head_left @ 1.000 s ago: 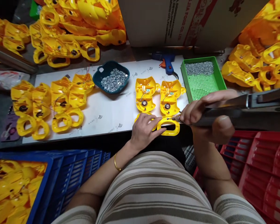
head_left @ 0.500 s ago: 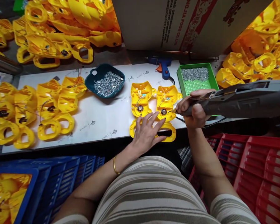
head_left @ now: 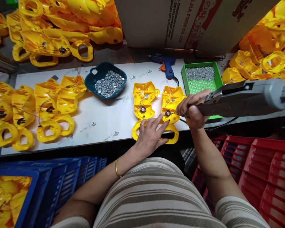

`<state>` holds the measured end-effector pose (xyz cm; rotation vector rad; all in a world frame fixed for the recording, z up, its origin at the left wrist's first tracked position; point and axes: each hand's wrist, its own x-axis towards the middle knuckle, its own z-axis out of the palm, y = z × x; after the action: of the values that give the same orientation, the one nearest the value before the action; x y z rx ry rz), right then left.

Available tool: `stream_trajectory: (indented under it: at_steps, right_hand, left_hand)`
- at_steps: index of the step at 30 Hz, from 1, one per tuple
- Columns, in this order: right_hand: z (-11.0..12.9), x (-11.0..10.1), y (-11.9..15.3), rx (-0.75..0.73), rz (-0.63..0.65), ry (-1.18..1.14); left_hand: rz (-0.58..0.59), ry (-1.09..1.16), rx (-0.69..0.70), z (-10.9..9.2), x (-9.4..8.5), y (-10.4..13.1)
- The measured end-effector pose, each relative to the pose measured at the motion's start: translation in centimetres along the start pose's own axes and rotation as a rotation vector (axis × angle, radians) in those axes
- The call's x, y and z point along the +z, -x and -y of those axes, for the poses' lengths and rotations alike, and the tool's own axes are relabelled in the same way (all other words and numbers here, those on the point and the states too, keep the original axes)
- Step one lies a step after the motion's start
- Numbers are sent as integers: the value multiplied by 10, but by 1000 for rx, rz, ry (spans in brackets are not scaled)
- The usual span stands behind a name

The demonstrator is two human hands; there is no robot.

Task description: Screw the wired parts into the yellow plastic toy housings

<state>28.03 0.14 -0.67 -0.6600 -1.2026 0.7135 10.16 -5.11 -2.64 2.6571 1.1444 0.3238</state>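
My right hand (head_left: 193,109) is wrapped round a grey electric screwdriver (head_left: 237,99), held nearly level. Its tip reaches the round black speaker (head_left: 167,113) area inside the right yellow plastic shell (head_left: 173,95). Fingers spread, my left hand (head_left: 150,134) lies over the handle loops of this shell and of the left yellow shell (head_left: 142,90), and a fingertip is close to the speaker. Both shells lie hollow side up, with thin wires and a small circuit board inside. The exact contact of the bit with a screw is too small to make out.
A dark teal bowl (head_left: 106,65) of small metal parts stands left of the shells. Behind are a blue glue gun (head_left: 167,63) and a green tray (head_left: 218,87) of screws. More yellow shells (head_left: 47,95) lie left. Blue crates (head_left: 61,180) and red crates (head_left: 251,167) flank my body.
The right shell has shifted slightly right and turned a little. My right hand and the screwdriver have moved slightly left, while my left hand stays nearly in place.
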Motion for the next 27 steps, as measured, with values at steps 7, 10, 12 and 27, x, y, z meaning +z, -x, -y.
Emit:
stream_trajectory:
  at_steps: [7,10,12,27]
  right_hand:
    - [-4,-10,3,67,84,-35]
    - [13,-5,-3,128,57,-73]
    - [29,-5,-8,143,20,-103]
    - [62,-22,14,226,-62,23]
  left_hand:
    - [-22,73,35,-1,8,3]
    - [12,74,2,-8,8,8]
    - [21,67,-6,-14,7,11]
    - [-49,-43,-518,206,-79,-60]
